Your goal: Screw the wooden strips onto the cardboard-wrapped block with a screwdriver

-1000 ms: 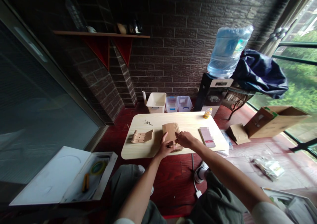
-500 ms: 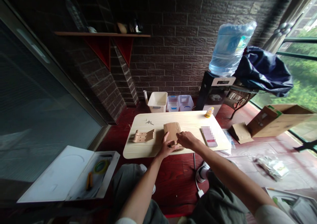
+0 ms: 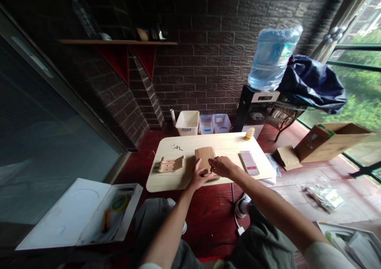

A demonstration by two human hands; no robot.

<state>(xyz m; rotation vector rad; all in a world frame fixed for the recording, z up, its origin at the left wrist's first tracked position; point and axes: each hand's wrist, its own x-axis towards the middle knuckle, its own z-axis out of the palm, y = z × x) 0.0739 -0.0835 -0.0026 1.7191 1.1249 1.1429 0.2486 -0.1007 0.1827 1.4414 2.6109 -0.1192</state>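
A dark brick wall (image 3: 208,62) fills the back of the room, and a big window (image 3: 357,82) with green trees outside is on the right. A white table (image 3: 235,142) with a light wood look stands in the middle of the floor. A big cardboard box (image 3: 333,142) sits open on the floor by the window. A big plastic water jug (image 3: 271,58) stands on a black stand by the wall. A white case (image 3: 80,217) lies open on the floor at the lower left.

The wooden part (image 3: 204,158) is on the table, near the middle, right in front of the person. It has long ridges on top. Both hands are on it. The left hand (image 3: 198,176) is open a little, and its fingers press on the left side. The right hand (image 3: 222,166) is curled and narrow, and its fingers hold the right side. The two hands are close together and hold the wooden part between them.

A second wooden piece (image 3: 170,164) lies to the left, not touched. Beside the right hand is a phone (image 3: 249,162). A few tiny screws (image 3: 177,147) lie near the far edge of the table.
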